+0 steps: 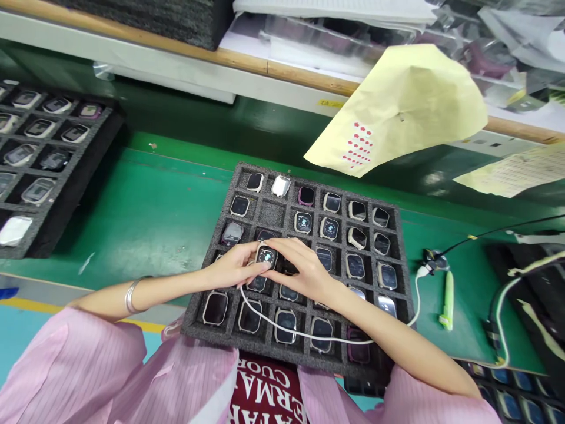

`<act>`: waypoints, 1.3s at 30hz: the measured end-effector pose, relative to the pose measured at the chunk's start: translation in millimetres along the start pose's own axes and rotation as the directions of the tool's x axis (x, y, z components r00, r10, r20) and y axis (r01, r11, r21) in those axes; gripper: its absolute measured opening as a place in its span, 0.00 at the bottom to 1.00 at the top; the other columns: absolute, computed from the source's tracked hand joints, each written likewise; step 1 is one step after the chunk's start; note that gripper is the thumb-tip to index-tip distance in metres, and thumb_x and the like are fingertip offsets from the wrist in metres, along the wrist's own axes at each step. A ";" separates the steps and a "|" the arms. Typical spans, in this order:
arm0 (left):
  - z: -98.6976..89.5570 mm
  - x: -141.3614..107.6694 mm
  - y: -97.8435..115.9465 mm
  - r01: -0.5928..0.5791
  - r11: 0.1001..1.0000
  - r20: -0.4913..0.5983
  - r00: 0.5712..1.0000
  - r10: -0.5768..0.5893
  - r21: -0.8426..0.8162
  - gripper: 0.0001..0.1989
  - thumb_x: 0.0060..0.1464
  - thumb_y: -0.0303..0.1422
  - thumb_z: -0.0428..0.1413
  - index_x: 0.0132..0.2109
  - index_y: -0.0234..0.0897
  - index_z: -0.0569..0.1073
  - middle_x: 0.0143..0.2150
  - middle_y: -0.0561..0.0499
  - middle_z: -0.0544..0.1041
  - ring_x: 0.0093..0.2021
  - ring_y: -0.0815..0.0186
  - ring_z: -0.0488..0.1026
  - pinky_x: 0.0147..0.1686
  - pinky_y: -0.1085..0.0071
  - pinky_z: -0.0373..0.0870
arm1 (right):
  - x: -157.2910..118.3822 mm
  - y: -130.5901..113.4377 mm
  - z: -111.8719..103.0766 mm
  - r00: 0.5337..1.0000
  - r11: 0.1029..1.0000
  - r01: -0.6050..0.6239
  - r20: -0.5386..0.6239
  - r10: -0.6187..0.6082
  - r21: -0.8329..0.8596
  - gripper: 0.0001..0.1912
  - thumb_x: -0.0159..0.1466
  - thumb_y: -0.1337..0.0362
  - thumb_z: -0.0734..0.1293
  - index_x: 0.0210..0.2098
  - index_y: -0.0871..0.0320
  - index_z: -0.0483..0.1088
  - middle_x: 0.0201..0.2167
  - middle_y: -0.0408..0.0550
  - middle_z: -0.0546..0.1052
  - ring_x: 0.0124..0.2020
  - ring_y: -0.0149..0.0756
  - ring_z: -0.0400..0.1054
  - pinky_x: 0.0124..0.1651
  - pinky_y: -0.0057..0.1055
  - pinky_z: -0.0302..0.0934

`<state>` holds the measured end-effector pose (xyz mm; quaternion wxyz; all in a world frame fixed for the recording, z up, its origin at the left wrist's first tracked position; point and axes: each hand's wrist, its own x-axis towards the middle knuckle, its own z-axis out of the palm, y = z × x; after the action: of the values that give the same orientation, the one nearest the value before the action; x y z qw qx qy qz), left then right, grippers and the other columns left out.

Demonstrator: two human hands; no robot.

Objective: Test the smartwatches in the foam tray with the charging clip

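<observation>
Nearest, below the pink striped sleeves' level, the grey foam tray [265, 341] spans the worktop in front of the person, with dark-screened watches in its near row. A white cable [304, 334] sags over that row, its near end going in beneath the left hand [233, 266]. Just beyond, over the middle of the tray, both hands meet around one lit watch [266, 257], screen up: the left hand, at nine o'clock to it, pinches its side with the thumb on the lower front, while the right hand [304, 270], at three o'clock, has fingers curled over the top edge and a thumb at the lower edge. The step in hand looks like handling or checking this watch; the next move would call for a steady pinch and slack in the cable. Whether the cable is joined to the watch's back cannot be told. At twelve o'clock from the watch lies a bare compartment [271, 213]; between one and two, two seated watches [302, 222] also glow. Farther out, the cable's plug [424, 270] sits at three o'clock, a second tray [73, 191] at ten, and a yellow paper [401, 106] hangs between one and two.
</observation>
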<state>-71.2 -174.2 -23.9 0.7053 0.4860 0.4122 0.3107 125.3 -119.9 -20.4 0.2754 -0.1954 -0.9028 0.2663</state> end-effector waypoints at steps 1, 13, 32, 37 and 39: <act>-0.1 0.0 -0.2 0.000 1.000 0.002 1.000 0.000 -0.005 0.21 0.57 0.43 0.54 0.48 0.30 0.65 0.17 0.61 0.64 0.13 0.76 0.58 0.14 0.79 0.56 | 0.3 -0.4 -0.2 1.000 1.000 0.002 -0.001 -0.002 -0.001 0.25 0.63 0.60 0.70 0.56 0.60 0.63 0.49 0.59 0.74 0.49 0.47 0.70 0.49 0.45 0.67; -0.3 -1.1 1.4 0.006 1.000 0.001 1.000 -0.006 -0.012 0.21 0.56 0.45 0.55 0.47 0.30 0.66 0.17 0.61 0.64 0.13 0.76 0.58 0.13 0.80 0.56 | 2.2 -6.3 -2.2 1.000 0.999 -0.018 0.009 0.018 -0.043 0.22 0.63 0.60 0.69 0.55 0.60 0.64 0.48 0.58 0.73 0.50 0.47 0.68 0.51 0.46 0.67; -1.1 -4.9 -4.0 -0.053 0.992 0.085 0.994 0.063 -0.112 0.24 0.53 0.37 0.60 0.54 0.36 0.61 0.34 0.55 0.68 0.23 0.77 0.61 0.21 0.79 0.58 | 39.4 4.0 -30.9 0.990 0.996 -0.081 -0.111 0.084 0.031 0.17 0.60 0.58 0.71 0.46 0.57 0.70 0.39 0.50 0.73 0.40 0.43 0.69 0.43 0.41 0.66; -8.7 -3.3 -0.2 0.032 0.984 0.150 0.989 -0.006 -0.174 0.17 0.53 0.37 0.59 0.44 0.34 0.63 0.38 0.50 0.71 0.22 0.76 0.65 0.17 0.78 0.61 | 64.0 42.3 -23.4 0.974 0.948 -0.221 -0.012 0.224 -0.230 0.15 0.59 0.59 0.72 0.43 0.60 0.72 0.37 0.52 0.73 0.39 0.46 0.67 0.42 0.45 0.65; -11.3 -2.1 2.7 0.028 0.979 0.157 0.988 0.003 -0.201 0.14 0.53 0.36 0.58 0.41 0.33 0.65 0.39 0.46 0.73 0.27 0.72 0.69 0.20 0.77 0.66 | 69.2 43.2 -21.4 0.970 0.903 -0.175 0.092 0.227 -0.392 0.17 0.59 0.60 0.72 0.46 0.61 0.72 0.42 0.55 0.72 0.43 0.50 0.66 0.44 0.49 0.63</act>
<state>-82.3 -170.2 -22.9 0.7831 0.4318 0.3249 0.3076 93.7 -43.6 -3.5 0.1413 -0.3189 -0.9288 0.1254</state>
